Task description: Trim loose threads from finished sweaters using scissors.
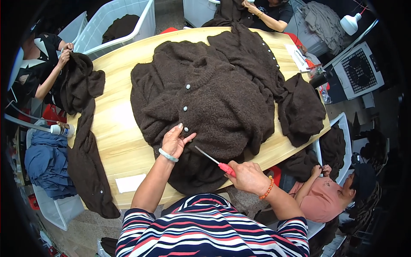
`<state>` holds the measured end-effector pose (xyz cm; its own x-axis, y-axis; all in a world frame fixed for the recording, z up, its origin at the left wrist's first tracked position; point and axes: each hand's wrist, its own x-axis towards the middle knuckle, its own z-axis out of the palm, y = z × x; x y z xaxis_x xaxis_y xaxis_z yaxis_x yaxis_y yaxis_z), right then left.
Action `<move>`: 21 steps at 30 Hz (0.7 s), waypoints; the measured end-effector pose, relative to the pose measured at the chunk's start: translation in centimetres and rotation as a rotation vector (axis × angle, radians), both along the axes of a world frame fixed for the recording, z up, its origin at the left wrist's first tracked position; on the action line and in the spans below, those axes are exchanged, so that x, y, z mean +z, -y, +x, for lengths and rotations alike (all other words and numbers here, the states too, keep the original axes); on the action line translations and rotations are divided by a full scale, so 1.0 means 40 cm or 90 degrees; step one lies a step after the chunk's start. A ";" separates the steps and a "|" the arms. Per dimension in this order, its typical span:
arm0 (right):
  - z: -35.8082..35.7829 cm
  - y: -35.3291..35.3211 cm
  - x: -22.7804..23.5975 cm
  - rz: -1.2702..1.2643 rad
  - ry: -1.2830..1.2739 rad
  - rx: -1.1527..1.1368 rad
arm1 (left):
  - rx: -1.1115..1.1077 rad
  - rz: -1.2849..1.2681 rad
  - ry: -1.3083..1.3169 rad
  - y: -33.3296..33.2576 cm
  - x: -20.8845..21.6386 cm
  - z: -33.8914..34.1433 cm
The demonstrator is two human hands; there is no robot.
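Note:
A dark brown knit cardigan point(214, 103) lies bunched across the middle of the table, with a line of sparkly round buttons down its front. My left hand point(173, 143) rests on its near part, fingers apart, one fingertip beside the lowest visible button point(186, 129). In my closed right hand point(250, 176) is a red-handled tool point(207, 154) with a narrow metal blade; its exact kind is unclear. The tip points up and left, close to my left hand, over the knit. Whether it touches the cloth cannot be told.
More brown knitwear point(302, 111) lies at the table's right. Another brown garment point(87, 158) hangs over the left edge, near a small jar point(62, 129). White paper point(131, 183) lies near left. Co-workers handle garments at left, far side and right. Plastic bins point(147, 25) surround the wooden table point(120, 107).

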<state>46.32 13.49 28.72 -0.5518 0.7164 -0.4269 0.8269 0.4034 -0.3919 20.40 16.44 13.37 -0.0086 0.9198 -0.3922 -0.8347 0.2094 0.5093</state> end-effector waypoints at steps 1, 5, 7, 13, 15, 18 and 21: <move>0.003 -0.001 0.007 0.001 0.000 0.001 | -0.012 0.006 -0.003 0.004 0.001 0.002; 0.008 -0.002 0.029 0.024 -0.015 -0.043 | -0.001 0.017 -0.032 0.019 -0.011 0.010; 0.012 -0.004 0.032 0.018 -0.019 -0.046 | -0.022 0.002 -0.061 0.017 -0.002 0.020; 0.018 -0.043 0.057 0.067 -0.046 -0.069 | -0.083 0.041 -0.145 0.017 0.027 0.048; 0.024 -0.039 0.055 0.057 -0.049 -0.054 | -0.067 0.018 -0.162 0.008 0.036 0.051; 0.037 -0.029 0.042 0.032 -0.042 -0.024 | -0.042 -0.018 -0.164 0.005 0.029 0.049; 0.057 -0.027 0.045 -0.031 -0.041 -0.016 | -0.045 -0.036 -0.180 0.019 0.058 0.041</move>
<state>48.60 14.59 30.51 -0.5616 0.7094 -0.4259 0.8088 0.3620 -0.4635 22.05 15.69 15.70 -0.0619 0.8991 -0.4333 -0.6441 0.2956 0.7055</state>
